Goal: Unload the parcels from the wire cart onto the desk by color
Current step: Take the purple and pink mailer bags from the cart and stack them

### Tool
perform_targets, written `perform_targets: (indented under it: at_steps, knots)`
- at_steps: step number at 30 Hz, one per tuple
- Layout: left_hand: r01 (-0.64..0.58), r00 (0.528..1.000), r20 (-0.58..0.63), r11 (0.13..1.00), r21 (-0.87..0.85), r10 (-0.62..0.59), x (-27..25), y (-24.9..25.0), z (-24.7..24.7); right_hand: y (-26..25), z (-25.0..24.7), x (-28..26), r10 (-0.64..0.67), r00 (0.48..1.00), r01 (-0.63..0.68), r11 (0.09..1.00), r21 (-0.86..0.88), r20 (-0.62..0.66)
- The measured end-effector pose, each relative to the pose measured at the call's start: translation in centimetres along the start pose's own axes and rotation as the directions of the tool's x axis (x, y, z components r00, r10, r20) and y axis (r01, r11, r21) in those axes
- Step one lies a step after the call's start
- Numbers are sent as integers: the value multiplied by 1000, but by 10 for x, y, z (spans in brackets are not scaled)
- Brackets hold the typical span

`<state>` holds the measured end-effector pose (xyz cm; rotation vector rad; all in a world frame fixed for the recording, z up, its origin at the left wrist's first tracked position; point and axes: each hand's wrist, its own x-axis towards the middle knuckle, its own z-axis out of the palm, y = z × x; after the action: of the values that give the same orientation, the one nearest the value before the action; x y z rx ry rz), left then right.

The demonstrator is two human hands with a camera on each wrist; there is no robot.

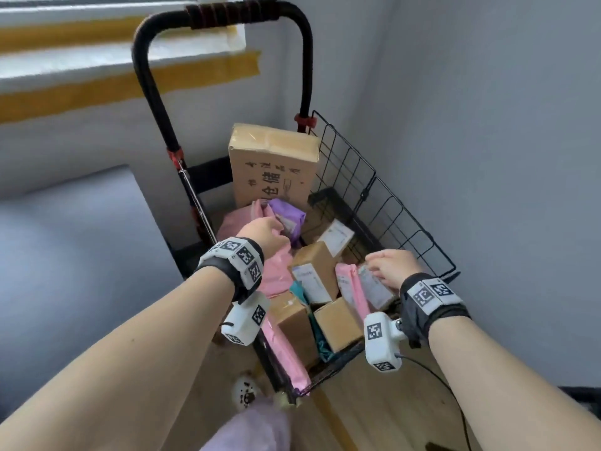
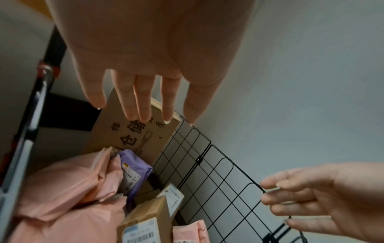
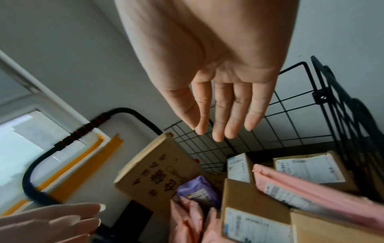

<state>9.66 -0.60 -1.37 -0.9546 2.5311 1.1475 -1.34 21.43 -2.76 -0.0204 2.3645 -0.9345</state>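
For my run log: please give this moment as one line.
left hand: open, over pink bag | right hand: open, over wire cart | nothing held

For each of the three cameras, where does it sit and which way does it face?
Head: looks down into the cart; both forearms, left hand, right hand show.
Left wrist: looks along the open left hand at the big box; right hand at the edge.
Right wrist: looks along the open right hand at the parcels; left fingers at the edge.
All share the big box and the purple parcel.
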Motion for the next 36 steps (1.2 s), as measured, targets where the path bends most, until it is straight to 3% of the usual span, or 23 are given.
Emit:
perform_targets:
  at_steps: [6, 12, 19, 23, 25, 27, 30, 33, 34, 36]
  knots:
    - [129, 989, 76, 991, -24, -127, 71, -2, 39, 5, 3, 70, 148, 989, -147, 988, -44, 29]
    - [275, 946, 174, 961, 13, -273, 104, -28, 85, 23, 48, 119, 253, 948, -237, 966, -101, 195]
    - [493, 858, 192, 869, -46, -477, 132, -50, 139, 39, 108, 182, 281, 810, -267, 958, -103, 515]
    - [577, 808, 177, 815, -43, -563, 137, -72, 162, 44, 167, 189, 282, 687, -18, 928, -372, 670]
    - [637, 759, 184, 771, -11, -624, 131, -86, 166, 54, 191, 190, 252, 660, 134, 888, -441, 707]
    - [681, 722, 192, 732, -23, -665, 127, -97, 168, 61, 202, 191, 185, 686, 310, 801, -512, 704]
    - [685, 723, 186, 725, -74, -665, 131, -104, 168, 65, 210, 194, 103, 748, 392, 729, -562, 655]
    - [679, 731, 189, 728, -98, -656, 133, -102, 170, 58, 212, 193, 44, 791, 488, 555, -673, 610]
    - [678, 731, 194, 729, -99, -654, 132, -101, 169, 55, 211, 193, 58, 786, 498, 531, -686, 615]
    - [675, 734, 201, 729, -113, -649, 130, -99, 166, 47, 207, 196, 99, 773, 473, 567, -674, 626]
